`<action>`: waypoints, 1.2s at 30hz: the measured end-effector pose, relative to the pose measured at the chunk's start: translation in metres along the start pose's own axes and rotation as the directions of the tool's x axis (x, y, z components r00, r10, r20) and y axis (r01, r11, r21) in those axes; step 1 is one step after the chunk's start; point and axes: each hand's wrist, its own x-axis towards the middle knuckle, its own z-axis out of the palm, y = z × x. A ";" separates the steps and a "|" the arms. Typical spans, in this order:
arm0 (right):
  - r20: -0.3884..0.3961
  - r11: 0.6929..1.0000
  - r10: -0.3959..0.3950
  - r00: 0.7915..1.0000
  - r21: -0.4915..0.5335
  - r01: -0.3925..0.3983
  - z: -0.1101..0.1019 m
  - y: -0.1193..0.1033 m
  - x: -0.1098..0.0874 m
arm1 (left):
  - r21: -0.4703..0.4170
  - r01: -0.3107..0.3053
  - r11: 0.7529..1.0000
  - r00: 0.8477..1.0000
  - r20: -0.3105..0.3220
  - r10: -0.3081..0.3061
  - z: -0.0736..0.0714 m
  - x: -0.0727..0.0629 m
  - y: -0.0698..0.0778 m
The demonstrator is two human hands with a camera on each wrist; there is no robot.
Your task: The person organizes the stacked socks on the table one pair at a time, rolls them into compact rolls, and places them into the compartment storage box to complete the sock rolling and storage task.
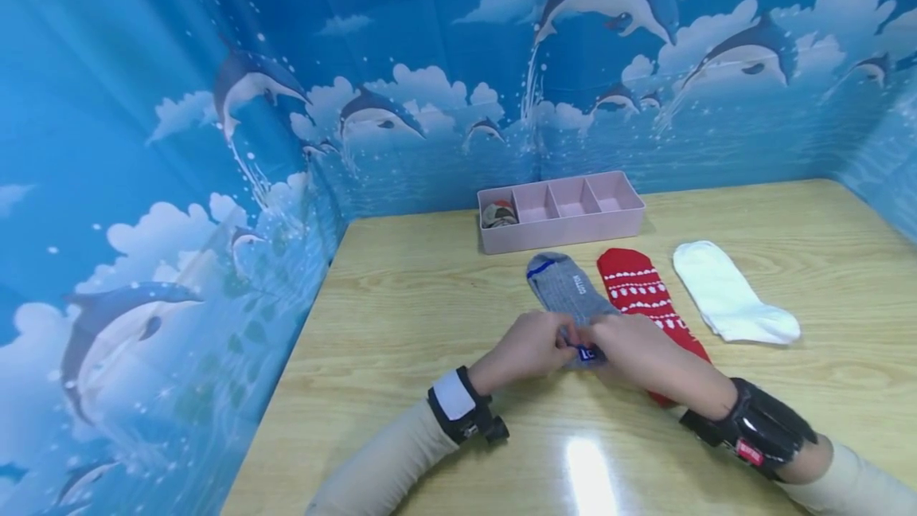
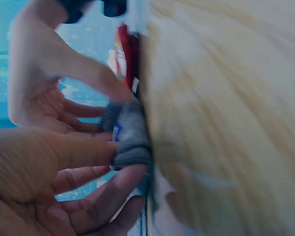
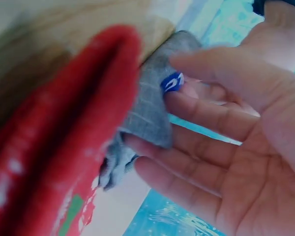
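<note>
A grey sock (image 1: 566, 287) with a blue stripe and white lettering lies on the table, its near end gathered between both hands. My left hand (image 1: 528, 347) pinches the left side of that end between thumb and fingers. On the other side my right hand (image 1: 637, 347) grips it, with the thumb on top and fingers beneath. The end looks folded over in the left wrist view, where the grey fabric (image 2: 132, 135) is layered. A blue label (image 3: 172, 82) shows between the hands. Right beside the right hand lies a red patterned sock (image 1: 636, 283), partly covered by that hand.
A white sock (image 1: 731, 297) lies to the right of the red one. Behind the socks stands a pink divided box (image 1: 566, 233), with a rolled patterned bundle (image 1: 499, 214) in its leftmost compartment. A blue dolphin curtain (image 1: 430, 142) borders the wooden table (image 1: 401, 285).
</note>
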 end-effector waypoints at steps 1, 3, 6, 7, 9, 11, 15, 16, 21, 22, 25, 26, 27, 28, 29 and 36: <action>0.004 1.000 0.001 1.000 -0.015 0.000 0.000 -0.001 0.000 | 0.018 0.004 1.000 1.000 -0.007 -0.004 0.000 0.000 0.000; 0.011 1.000 0.001 1.000 -0.029 0.000 0.002 -0.001 -0.001 | 0.076 0.001 0.997 1.000 -0.026 0.001 0.001 0.000 0.000; 0.002 0.999 -0.001 1.000 -0.043 0.001 0.005 -0.001 -0.001 | 0.182 -0.034 0.983 0.998 -0.043 0.043 0.002 0.000 0.000; -0.003 0.999 0.001 1.000 -0.038 -0.001 0.006 -0.002 -0.001 | 0.216 -0.052 0.975 0.997 -0.041 0.062 0.002 0.000 0.000; -0.011 1.000 0.002 1.000 -0.019 -0.002 0.007 -0.002 -0.002 | 0.268 -0.091 0.959 0.994 -0.029 0.102 0.003 -0.001 0.001; -0.019 1.000 -0.002 1.000 0.000 0.002 0.007 -0.002 -0.002 | 0.314 -0.127 0.941 0.991 -0.007 0.136 0.004 -0.002 0.002; -0.003 0.998 0.000 1.000 0.055 0.000 0.005 -0.001 -0.002 | 0.354 -0.170 0.920 0.984 0.020 0.175 0.003 -0.005 0.004; 0.009 0.998 0.003 1.000 0.067 -0.004 0.004 0.000 -0.002 | 0.358 -0.178 0.917 0.983 0.022 0.182 0.003 -0.005 0.004; 0.093 0.993 0.030 0.995 0.112 -0.040 0.001 0.004 -0.001 | 0.322 -0.182 0.929 0.983 0.035 0.180 0.002 -0.006 0.004; 0.106 0.992 0.033 0.994 0.119 -0.045 0.000 0.004 -0.001 | 0.312 -0.174 0.934 0.985 0.043 0.169 0.001 -0.006 0.004; 0.123 0.989 0.025 0.992 0.144 -0.043 0.001 0.007 -0.001 | 0.286 -0.149 0.947 0.988 0.073 0.133 -0.001 -0.006 0.003; 0.118 0.988 0.015 0.993 0.151 -0.033 0.001 0.007 -0.001 | 0.288 -0.142 0.947 0.989 0.081 0.123 -0.001 -0.006 0.003; 0.108 0.987 -0.001 0.994 0.159 -0.016 0.002 0.008 -0.001 | 0.289 -0.137 0.947 0.989 0.089 0.116 -0.002 -0.006 0.002; 0.097 0.986 -0.016 0.995 0.166 0.000 0.003 0.009 -0.001 | 0.286 -0.132 0.949 0.990 0.093 0.109 -0.003 -0.005 0.002; 0.086 0.985 -0.033 0.996 0.172 0.017 0.003 0.009 -0.001 | 0.289 -0.130 0.948 0.990 0.097 0.106 -0.004 -0.005 0.001; 0.089 0.979 -0.054 0.995 0.199 0.035 0.003 0.010 0.000 | 0.244 -0.127 0.961 0.987 0.127 0.098 -0.012 -0.005 0.000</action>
